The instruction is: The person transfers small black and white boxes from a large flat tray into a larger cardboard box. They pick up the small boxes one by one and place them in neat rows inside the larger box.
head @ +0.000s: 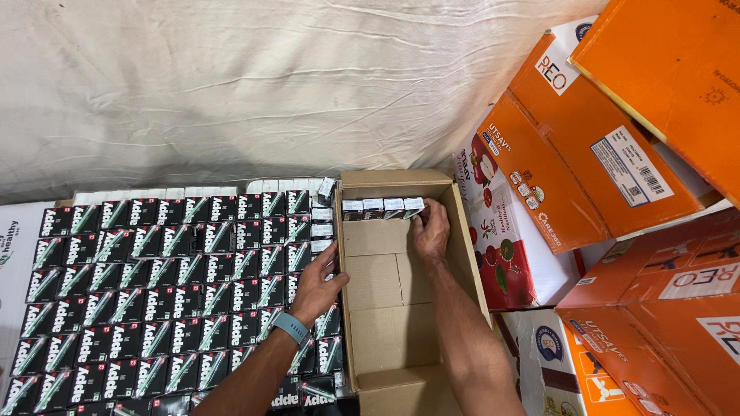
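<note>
Small black cartons (154,293) mostly remain massed beside the cardboard box (401,308), which holds only one short row (383,206) at its far wall. Right hand (432,231) grips the row's end carton; left hand (316,289) lies flat on the stack, seemingly holding nothing.

1. Left hand (314,286): bare, no glove, no ring visible.
2. Left wrist: light blue band (290,327), smooth strap, fitted snugly around the wrist.
3. Left forearm: bare, no sleeve in view.
4. Right hand (432,231): bare, no glove.
5. Right wrist and forearm: bare, no band, no sleeve in view.
</note>
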